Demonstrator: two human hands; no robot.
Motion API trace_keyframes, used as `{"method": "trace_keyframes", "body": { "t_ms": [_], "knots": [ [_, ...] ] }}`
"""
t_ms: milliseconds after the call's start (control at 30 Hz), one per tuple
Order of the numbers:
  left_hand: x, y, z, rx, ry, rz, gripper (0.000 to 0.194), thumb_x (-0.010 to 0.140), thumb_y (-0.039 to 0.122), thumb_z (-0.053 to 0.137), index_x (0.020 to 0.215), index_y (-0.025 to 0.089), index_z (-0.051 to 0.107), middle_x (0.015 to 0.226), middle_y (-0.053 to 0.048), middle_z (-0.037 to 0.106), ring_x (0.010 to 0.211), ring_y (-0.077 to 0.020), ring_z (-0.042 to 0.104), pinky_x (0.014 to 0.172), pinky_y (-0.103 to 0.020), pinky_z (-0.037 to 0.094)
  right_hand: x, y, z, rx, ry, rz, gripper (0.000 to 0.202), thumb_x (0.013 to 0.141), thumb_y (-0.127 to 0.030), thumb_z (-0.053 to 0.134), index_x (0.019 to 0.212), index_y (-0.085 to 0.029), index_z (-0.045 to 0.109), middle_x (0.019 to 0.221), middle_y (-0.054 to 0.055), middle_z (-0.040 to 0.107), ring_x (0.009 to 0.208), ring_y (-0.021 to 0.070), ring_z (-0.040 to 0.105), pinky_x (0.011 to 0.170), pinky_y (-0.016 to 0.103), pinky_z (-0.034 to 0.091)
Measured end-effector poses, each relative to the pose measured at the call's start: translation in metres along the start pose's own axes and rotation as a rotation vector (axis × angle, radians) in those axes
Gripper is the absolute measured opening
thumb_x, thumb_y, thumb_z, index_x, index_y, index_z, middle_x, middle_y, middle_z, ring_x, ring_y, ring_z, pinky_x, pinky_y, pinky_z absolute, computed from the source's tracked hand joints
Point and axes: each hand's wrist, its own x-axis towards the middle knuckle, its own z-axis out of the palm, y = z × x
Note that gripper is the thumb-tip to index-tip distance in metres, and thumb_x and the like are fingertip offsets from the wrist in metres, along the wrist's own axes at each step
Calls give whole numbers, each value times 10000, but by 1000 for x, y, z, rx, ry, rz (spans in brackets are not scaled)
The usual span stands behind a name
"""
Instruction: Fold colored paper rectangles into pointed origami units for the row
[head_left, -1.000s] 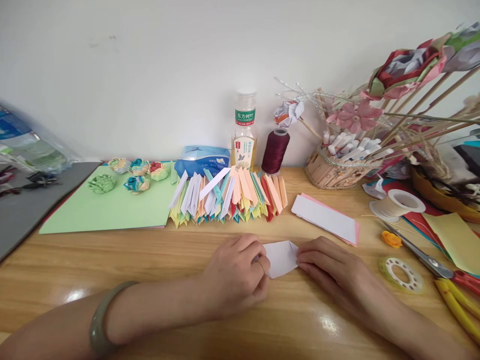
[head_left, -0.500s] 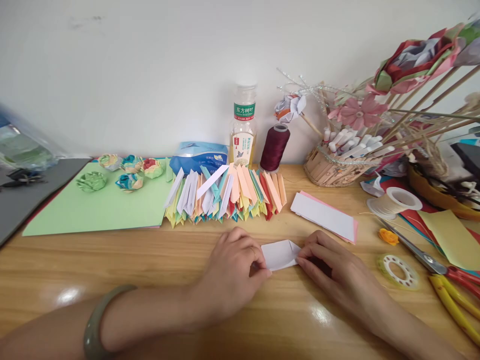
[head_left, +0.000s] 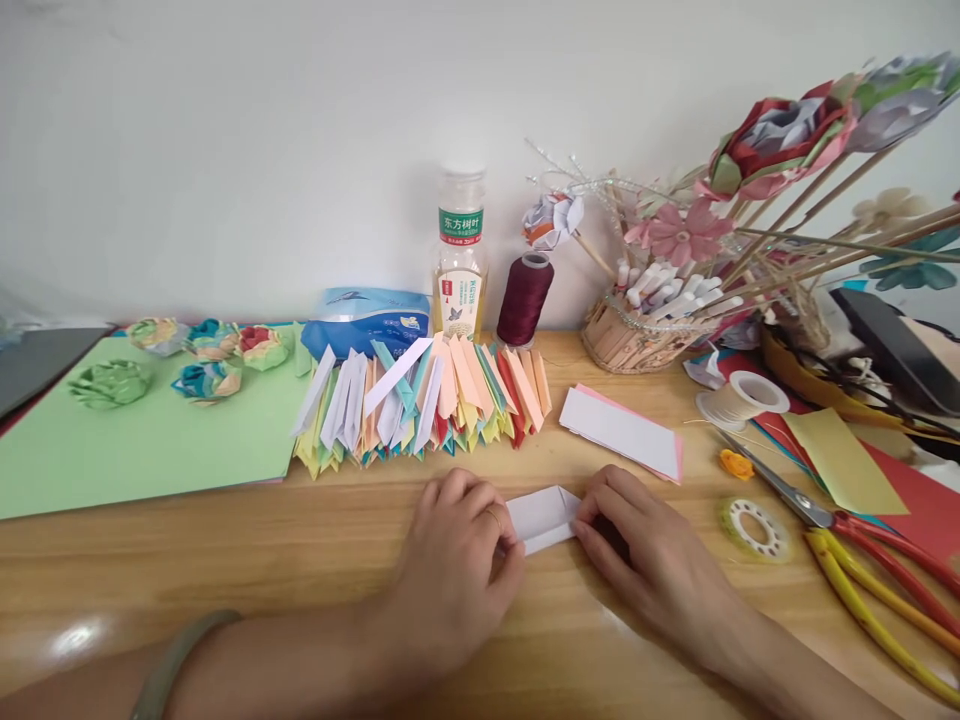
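A small white piece of paper (head_left: 538,515) lies on the wooden table between my hands, its upper right corner folded in and a narrow strip turned up along its near edge. My left hand (head_left: 461,550) pinches the left end between thumb and fingers. At the right end, my right hand (head_left: 637,530) grips the paper the same way. Both ends are hidden under the fingers. Just beyond stands a dense row of folded paper pieces (head_left: 427,395) in many colours. To the right rests a stack of white and pink paper strips (head_left: 621,430).
Paper flowers (head_left: 206,383) sit on green sheets (head_left: 150,450) at left. A bottle (head_left: 459,260), purple thread spool (head_left: 526,298) and wooden basket (head_left: 637,335) stand along the wall. Scissors (head_left: 817,512), a tape roll (head_left: 756,530), a white spool (head_left: 742,400) and yellow-handled pliers (head_left: 862,610) lie at right.
The near edge of the white paper now shows a narrow turned-up strip. Both hands keep hold of its ends. The camera view has shifted to the right, so things appear further left.
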Motion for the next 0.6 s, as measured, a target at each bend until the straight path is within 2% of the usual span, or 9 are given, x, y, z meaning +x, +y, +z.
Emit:
{"method": "trace_keyframes", "body": {
  "t_ms": [300,600],
  "knots": [
    [6,0,5,154,68,87,98,680,75,520,619,151,530,686,-4,575,725,-177,454,655,-337,282,1,0,5,-100,51,-55,135,872,-161,419,744,-190,449,745,48,488,667,189,479,556,309,405],
    [9,-1,4,134,57,62,114,657,57,510,601,157,505,661,6,557,713,-170,443,663,-335,278,3,1,6,-197,66,-71,150,866,-151,417,725,-184,452,729,48,485,647,184,473,551,301,401]
  ]
}}
